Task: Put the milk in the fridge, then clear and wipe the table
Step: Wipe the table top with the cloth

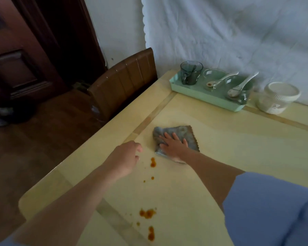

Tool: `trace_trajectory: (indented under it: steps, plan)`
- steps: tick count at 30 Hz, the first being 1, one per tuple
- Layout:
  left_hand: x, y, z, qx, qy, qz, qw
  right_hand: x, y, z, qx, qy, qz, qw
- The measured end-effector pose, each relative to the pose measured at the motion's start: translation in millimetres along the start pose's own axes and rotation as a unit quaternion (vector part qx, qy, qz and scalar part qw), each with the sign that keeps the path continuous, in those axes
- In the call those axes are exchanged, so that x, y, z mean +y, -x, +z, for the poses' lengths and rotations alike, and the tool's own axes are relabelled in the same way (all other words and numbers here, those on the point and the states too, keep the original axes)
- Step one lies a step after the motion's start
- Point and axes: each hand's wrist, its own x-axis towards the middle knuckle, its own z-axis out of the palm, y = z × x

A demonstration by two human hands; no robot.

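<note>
The cloth (184, 133) lies on the table (229, 157) near its left edge, beyond the stains (153, 162). The right hand (172, 144) presses it flat, fingers straight and slightly spread. It looks soft, light and limp, so it should bunch if pushed from one corner. A flat palm over its middle is probably the best hold. The left hand (126, 157) hovers just over the table beside it, fingers loosely curled round nothing.

More orange-brown spots (147, 213) lie nearer the person; they look wet or sticky (one pass may only smear them).

At the far edge a green tray (203, 97) holds a dark glass cup (191, 72) and two glass bowls (213, 76), each with a white spoon (243, 84). The spoons carry some residue; what is left in the bowls I cannot tell. All this glass is fragile and likely slippery. Just right of the tray stands a lidded jar (277, 97) with something pale inside. No milk is in view.
</note>
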Motion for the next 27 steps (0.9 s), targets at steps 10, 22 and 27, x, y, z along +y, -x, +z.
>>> trace_trajectory:
  steps: [10, 22, 27]
  plan:
    - [-0.5, 59.7, 6.8, 0.032, -0.025, -0.036, 0.999, -60.3, 38.8, 48.7, -0.050, -0.009, -0.065, 0.997]
    - [-37.2, 81.5, 5.1, 0.013, -0.021, -0.037, 0.999, -80.4, 22.3, 60.2, 0.000, 0.065, -0.034, 0.997]
    - [-67.4, 93.4, 8.1, -0.010, -0.038, -0.071, 0.997, -113.7, 31.8, 81.3, -0.011, 0.094, -0.111, 0.989]
